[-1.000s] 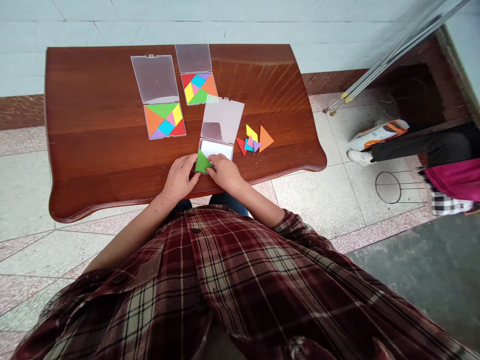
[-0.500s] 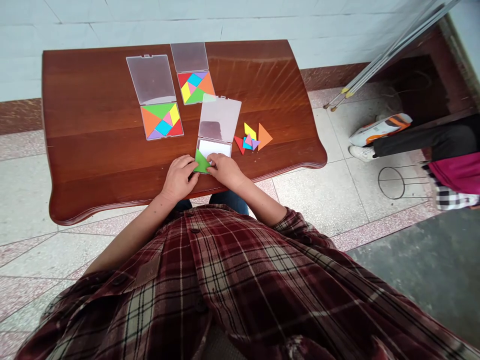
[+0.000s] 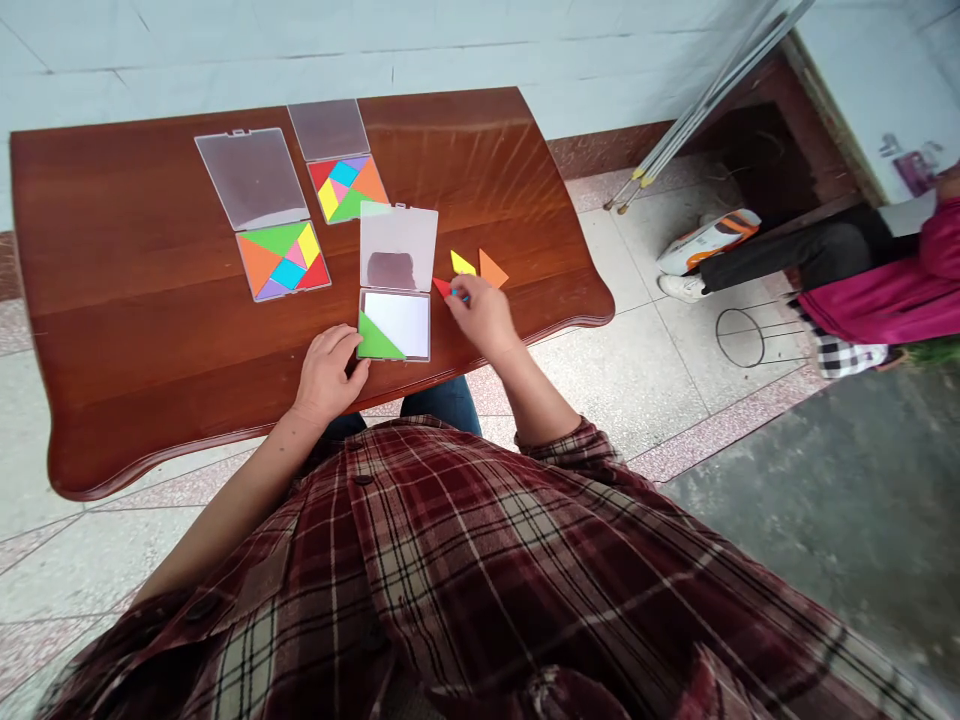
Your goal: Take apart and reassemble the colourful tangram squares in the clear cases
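A clear-lidded tangram case [image 3: 430, 326] lies open before me, with one green triangle [image 3: 377, 340] in the lower left of its white tray. My left hand [image 3: 328, 372] rests on the table at the case's left edge, fingertips touching it, fingers stretched and thumb apart. To the right of the case, my right hand [image 3: 484, 318] is over the loose pieces, its fingers bent together. Around its fingertips show a red triangle [image 3: 442, 287], a yellow parallelogram [image 3: 462, 263] and a bit of blue. An orange triangle [image 3: 492, 270] lies just beyond. The fingers hide the other pieces.
Two filled tangram cases, one on the left [image 3: 283, 262] and one behind [image 3: 347, 188], lie with lids open on the brown table [image 3: 150, 340]. Crutches [image 3: 675, 130] lean at the wall. On the right, a person's leg [image 3: 780, 262] extends near a wire ring stand [image 3: 740, 337].
My right hand has left the green triangle and moved right to the loose pieces. My left hand stays by the case, the green triangle now uncovered. The whole view has shifted and turned slightly.
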A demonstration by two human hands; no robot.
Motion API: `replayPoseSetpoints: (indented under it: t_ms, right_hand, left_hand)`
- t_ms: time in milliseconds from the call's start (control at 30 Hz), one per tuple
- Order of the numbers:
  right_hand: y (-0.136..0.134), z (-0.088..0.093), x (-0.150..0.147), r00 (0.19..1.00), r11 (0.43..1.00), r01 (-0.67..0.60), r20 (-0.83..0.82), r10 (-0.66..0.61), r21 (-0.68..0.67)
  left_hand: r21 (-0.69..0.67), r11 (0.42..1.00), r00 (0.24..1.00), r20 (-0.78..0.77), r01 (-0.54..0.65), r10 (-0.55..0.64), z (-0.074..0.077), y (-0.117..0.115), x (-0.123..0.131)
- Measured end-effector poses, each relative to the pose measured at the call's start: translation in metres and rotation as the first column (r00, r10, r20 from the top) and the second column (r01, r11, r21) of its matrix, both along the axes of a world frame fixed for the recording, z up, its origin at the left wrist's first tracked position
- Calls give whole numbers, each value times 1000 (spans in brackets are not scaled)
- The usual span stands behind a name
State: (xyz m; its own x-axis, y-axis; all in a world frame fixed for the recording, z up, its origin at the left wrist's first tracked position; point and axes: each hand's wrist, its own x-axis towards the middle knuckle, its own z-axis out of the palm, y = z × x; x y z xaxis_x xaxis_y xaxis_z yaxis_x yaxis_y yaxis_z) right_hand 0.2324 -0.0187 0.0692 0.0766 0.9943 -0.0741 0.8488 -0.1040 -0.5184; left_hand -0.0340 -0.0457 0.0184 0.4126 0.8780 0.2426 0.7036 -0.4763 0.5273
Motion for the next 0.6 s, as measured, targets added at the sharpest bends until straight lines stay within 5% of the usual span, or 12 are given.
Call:
replayPoseSetpoints:
  t_ms: [167, 600]
  right_hand:
    - [21, -3, 62, 953, 966, 258, 154, -259, 30]
    - [72, -29, 91, 953, 947, 294, 113, -280, -131]
  left_hand:
    - [-8, 1000, 999, -20, -26, 26, -1, 1, 0]
    - [-24, 999, 998, -38, -44, 43, 1, -3, 1]
